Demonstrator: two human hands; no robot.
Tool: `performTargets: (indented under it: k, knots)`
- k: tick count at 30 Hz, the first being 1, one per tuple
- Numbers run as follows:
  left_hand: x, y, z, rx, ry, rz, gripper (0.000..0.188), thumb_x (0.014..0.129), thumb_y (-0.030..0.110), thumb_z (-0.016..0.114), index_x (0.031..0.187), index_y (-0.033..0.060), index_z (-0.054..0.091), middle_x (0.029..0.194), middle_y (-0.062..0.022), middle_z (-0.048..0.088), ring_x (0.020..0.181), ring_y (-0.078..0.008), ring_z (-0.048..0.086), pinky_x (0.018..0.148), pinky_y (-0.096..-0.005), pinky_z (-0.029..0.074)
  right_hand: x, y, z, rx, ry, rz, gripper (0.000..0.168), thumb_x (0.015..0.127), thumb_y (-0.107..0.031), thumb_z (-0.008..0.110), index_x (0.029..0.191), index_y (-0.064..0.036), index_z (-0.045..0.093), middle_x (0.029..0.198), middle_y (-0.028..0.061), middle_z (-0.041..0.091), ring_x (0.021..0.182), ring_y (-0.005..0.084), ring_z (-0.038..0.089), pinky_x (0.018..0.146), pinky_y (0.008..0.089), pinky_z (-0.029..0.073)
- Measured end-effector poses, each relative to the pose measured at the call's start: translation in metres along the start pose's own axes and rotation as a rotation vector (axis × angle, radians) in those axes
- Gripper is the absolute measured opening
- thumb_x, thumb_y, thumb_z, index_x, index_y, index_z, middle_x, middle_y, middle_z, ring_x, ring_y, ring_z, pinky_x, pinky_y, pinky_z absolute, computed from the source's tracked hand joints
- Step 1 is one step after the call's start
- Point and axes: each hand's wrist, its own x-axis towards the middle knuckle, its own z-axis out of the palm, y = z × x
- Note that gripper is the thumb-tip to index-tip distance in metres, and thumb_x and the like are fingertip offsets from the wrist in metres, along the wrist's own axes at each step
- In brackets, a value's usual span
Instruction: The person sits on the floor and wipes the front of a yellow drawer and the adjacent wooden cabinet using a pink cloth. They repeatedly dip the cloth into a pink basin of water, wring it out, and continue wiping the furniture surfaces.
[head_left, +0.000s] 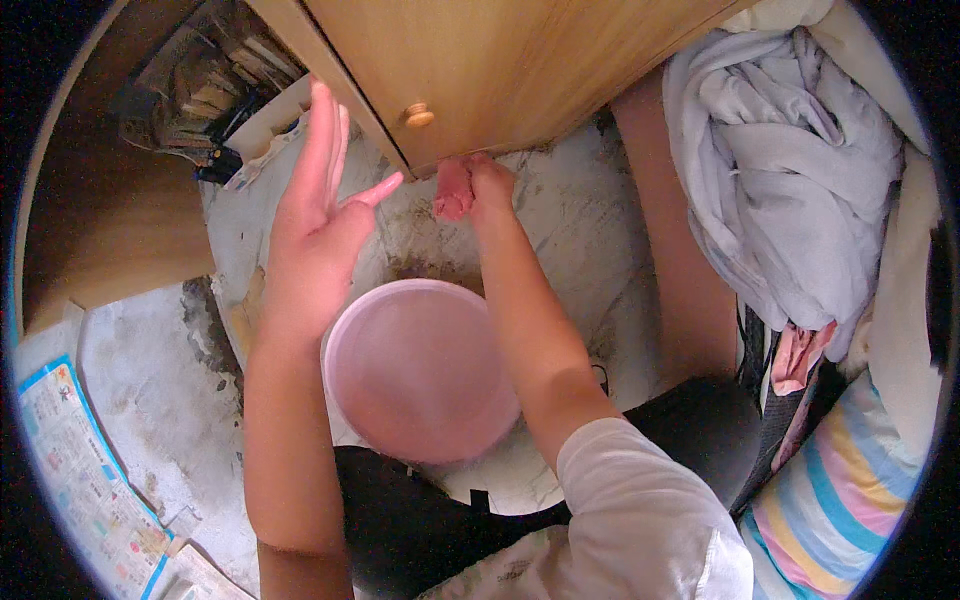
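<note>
My right hand (491, 184) grips a crumpled pink cloth (453, 189) at the lower edge of a wooden cabinet door (480, 67). The door has a round wooden knob (419, 115). To the left, my left hand (322, 202) is raised with fingers extended and thumb apart, near the cabinet's edge; it holds nothing. Whether its fingertips touch the cabinet frame is not clear. Below and between my forearms stands a round pink basin (424, 371); my right forearm covers part of its rim. The inside of the basin looks pinkish, and its contents cannot be told.
A shelf area at upper left holds a bag of items (202, 90) and a white box (270, 131). A grey blanket (787, 165) hangs at right above a striped fabric (832, 487). A blue-edged printed sheet (90, 480) lies at lower left. The pale floor is stained.
</note>
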Motion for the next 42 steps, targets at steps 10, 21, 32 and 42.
performTargets:
  k: [10,21,32,42]
  knots:
    - [0.003,0.000,-0.005,0.031,-0.032,0.019,0.086,0.081,-0.014,0.040,0.162,0.0040,0.019,0.172,-0.0091,0.009,0.158,-0.0303,0.007,0.112,-0.0520,0.047,0.007,0.074,0.036,0.053,0.077,0.072,0.016,0.088,0.005,0.053,0.096,0.003,0.067,0.098,0.0158,0.070,0.082,0.0264,0.069,0.069,0.0418,0.060]
    - [0.004,-0.002,-0.007,0.107,-0.020,-0.011,0.089,0.080,-0.016,0.037,0.164,0.0085,0.017,0.172,-0.0093,0.009,0.158,-0.0299,0.009,0.111,-0.0487,0.049,0.002,0.064,0.031,0.191,-0.016,-0.005,0.017,0.092,0.003,0.048,0.098,0.002,0.064,0.090,0.0132,0.067,0.082,0.0285,0.069,0.073,0.0427,0.060]
    - [0.000,0.001,-0.001,0.137,0.039,-0.021,0.087,0.082,-0.017,0.035,0.164,0.0084,0.017,0.172,-0.0098,0.008,0.157,-0.0314,0.010,0.111,-0.0479,0.049,0.051,0.022,-0.032,0.300,-0.368,-0.024,0.015,0.097,-0.008,0.050,0.103,0.001,0.060,0.094,0.0155,0.066,0.082,0.0303,0.068,0.068,0.0447,0.058]
    - [0.003,0.000,0.008,0.135,0.086,-0.013,0.085,0.087,-0.018,0.040,0.164,0.0092,0.016,0.171,-0.0141,0.015,0.157,-0.0274,0.015,0.107,-0.0369,0.050,0.096,-0.041,-0.080,0.171,0.002,-0.248,0.020,0.099,-0.008,0.050,0.112,0.000,0.062,0.105,0.0130,0.069,0.093,0.0298,0.069,0.075,0.0460,0.059]
